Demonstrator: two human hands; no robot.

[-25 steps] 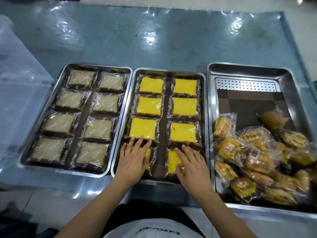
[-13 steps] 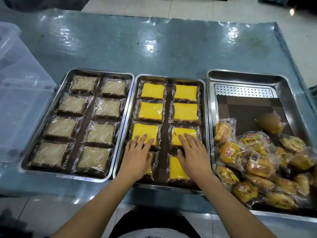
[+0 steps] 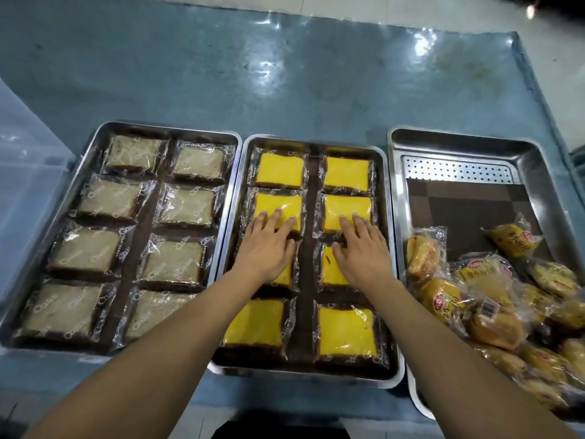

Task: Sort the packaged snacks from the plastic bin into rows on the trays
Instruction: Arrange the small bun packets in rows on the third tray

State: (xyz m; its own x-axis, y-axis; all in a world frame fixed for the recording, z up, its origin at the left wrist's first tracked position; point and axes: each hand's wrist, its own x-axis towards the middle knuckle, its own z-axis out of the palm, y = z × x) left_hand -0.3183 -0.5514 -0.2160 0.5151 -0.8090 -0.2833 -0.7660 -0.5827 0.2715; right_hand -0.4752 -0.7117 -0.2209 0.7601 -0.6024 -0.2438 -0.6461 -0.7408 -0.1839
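Three steel trays stand side by side. The middle tray (image 3: 390,248) holds two columns of wrapped yellow cakes (image 3: 345,332). My left hand (image 3: 267,247) lies flat over the left column's third cake, with straight fingers reaching onto the second. My right hand (image 3: 362,248) lies flat on the right column in the same way. The left tray (image 3: 95,144) holds two columns of wrapped beige cakes (image 3: 85,248). In the right tray (image 3: 474,141) a loose heap of wrapped orange buns (image 3: 493,321) fills the near half.
A clear plastic bin (image 3: 28,185) stands at the far left, touching the left tray. The trays rest on a blue table (image 3: 285,74) under shiny plastic film. The right tray's far half shows a perforated insert (image 3: 456,168) and a dark liner.
Both hands have slid away from me along the middle tray, from the nearest row of yellow cakes up to the second and third rows. The camera has moved closer.
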